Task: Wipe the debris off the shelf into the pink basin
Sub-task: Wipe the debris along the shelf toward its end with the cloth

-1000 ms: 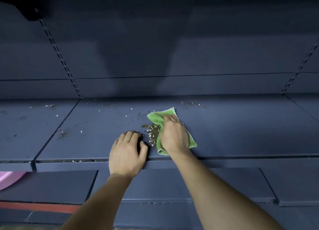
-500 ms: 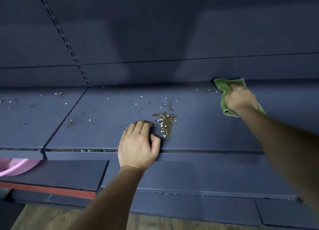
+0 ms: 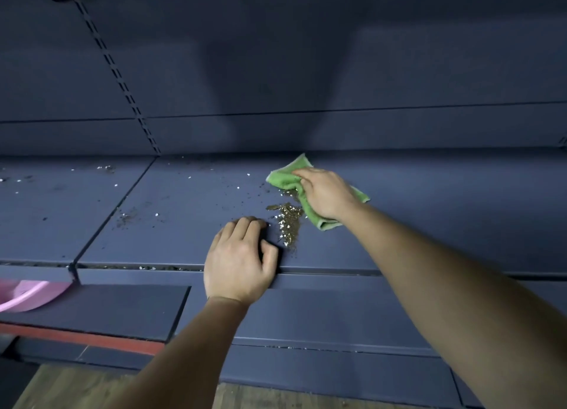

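A dark blue shelf (image 3: pixel 429 224) carries a pile of brownish debris (image 3: pixel 288 224) near its front edge. My right hand (image 3: pixel 325 194) presses a green cloth (image 3: pixel 287 177) flat on the shelf, just right of and behind the pile. My left hand (image 3: pixel 239 261) rests palm down on the shelf's front edge, left of the pile, fingers curled together and holding nothing. Loose white and dark specks (image 3: pixel 129 217) lie scattered over the left part of the shelf. A corner of the pink basin (image 3: pixel 27 295) shows at the far left, below the shelf.
A slotted upright (image 3: pixel 122 83) runs up the back panel. A seam (image 3: pixel 107 218) divides this shelf panel from the one on the left. Crumbs sit in the front groove (image 3: pixel 147 267). A lower shelf (image 3: pixel 107 310), a red strip (image 3: pixel 76 336) and wooden floor (image 3: pixel 76 387) lie below.
My right hand has swept the green cloth from the far right back corner leftwards and forwards to the debris pile. My left hand has stayed at the front edge.
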